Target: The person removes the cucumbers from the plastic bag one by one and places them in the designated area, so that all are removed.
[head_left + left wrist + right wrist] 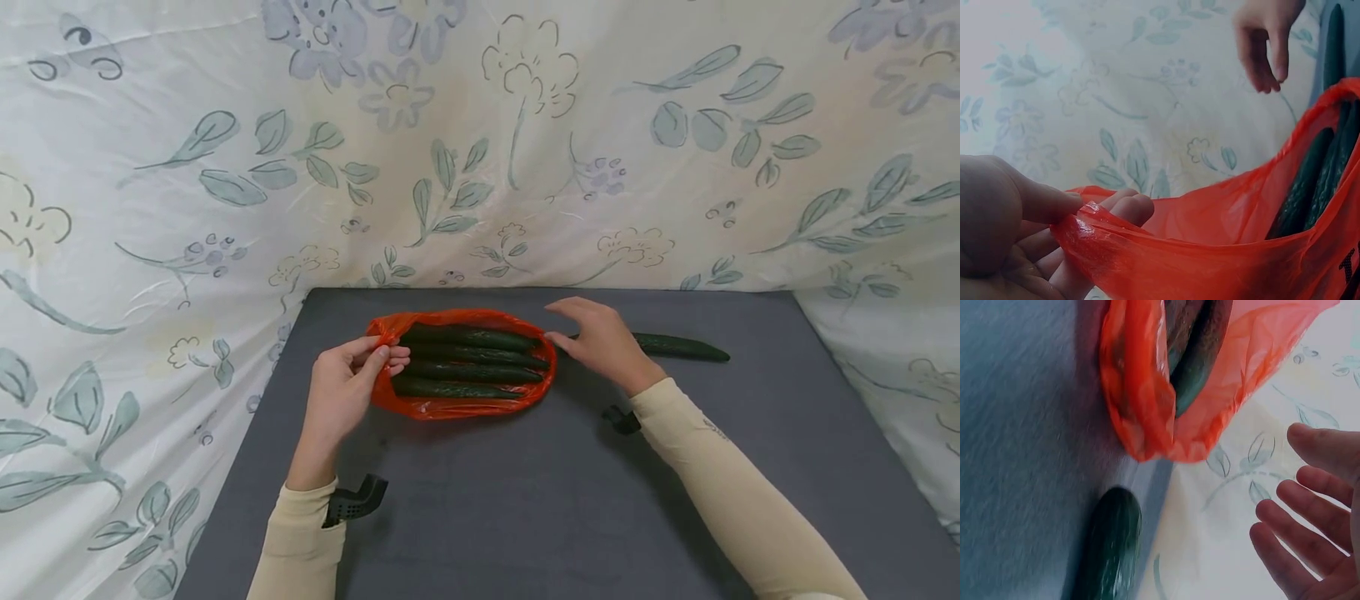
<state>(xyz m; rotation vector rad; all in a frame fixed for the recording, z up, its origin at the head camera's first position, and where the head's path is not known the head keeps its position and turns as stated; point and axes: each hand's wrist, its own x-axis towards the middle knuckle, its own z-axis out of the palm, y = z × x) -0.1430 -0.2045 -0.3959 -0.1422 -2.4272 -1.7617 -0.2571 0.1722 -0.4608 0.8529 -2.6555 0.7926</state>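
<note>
An orange-red plastic bag [450, 408] lies on the dark table with its mouth spread wide. Several long green cucumbers [472, 371] lie side by side within it. At the bag's left end my left hand [347, 379] pinches the rim between thumb and fingers; the left wrist view shows the gathered plastic [1094, 228] there. My right hand [603, 342] hovers by the bag's right end, holding nothing, its fingers [1304, 519] spread in the right wrist view. One more cucumber [682, 347] lies on the table outside the bag, partly hidden behind the right hand.
The dark grey table [495, 517] reaches back to a pale floral curtain [465, 167], which also hangs along the left and right sides. A black wrist camera [356, 500] sits on the left sleeve, another [621, 420] by the right cuff.
</note>
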